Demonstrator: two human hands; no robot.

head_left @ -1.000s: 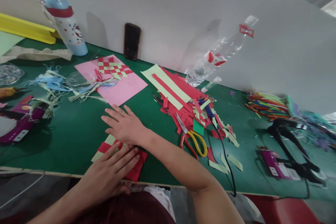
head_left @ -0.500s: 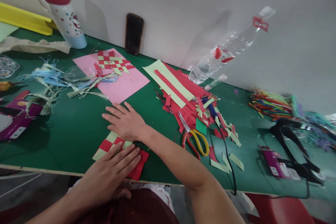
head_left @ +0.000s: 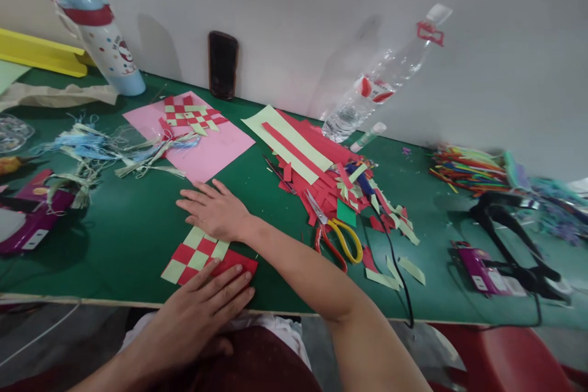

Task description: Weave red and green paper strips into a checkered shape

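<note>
A red and pale green checkered piece of woven paper (head_left: 193, 255) lies flat on the green table near its front edge. My left hand (head_left: 215, 294) rests palm down over its lower right, plain red part, fingers stretched out. Above it, my right hand (head_left: 214, 211) lies flat, fingers spread, its palm side at the paper's upper edge and its fingers on the table. Neither hand grips anything. Part of the paper is hidden under the left hand. To the right lie scissors (head_left: 340, 242) with yellow and red handles, their blades apart.
Behind stands a pink sheet (head_left: 215, 150) with smaller woven pieces (head_left: 193, 115). Red and green paper strips (head_left: 321, 193) are heaped at centre right. Blue and cream tassels (head_left: 85, 144), a bottle (head_left: 362, 95), a flask (head_left: 108, 49), a phone (head_left: 223, 64) and a black strap (head_left: 498, 226) surround the workspace.
My left hand has slid toward the table's front edge, uncovering more of the checkered weave. My right hand stays nearly in place. The view has shifted slightly.
</note>
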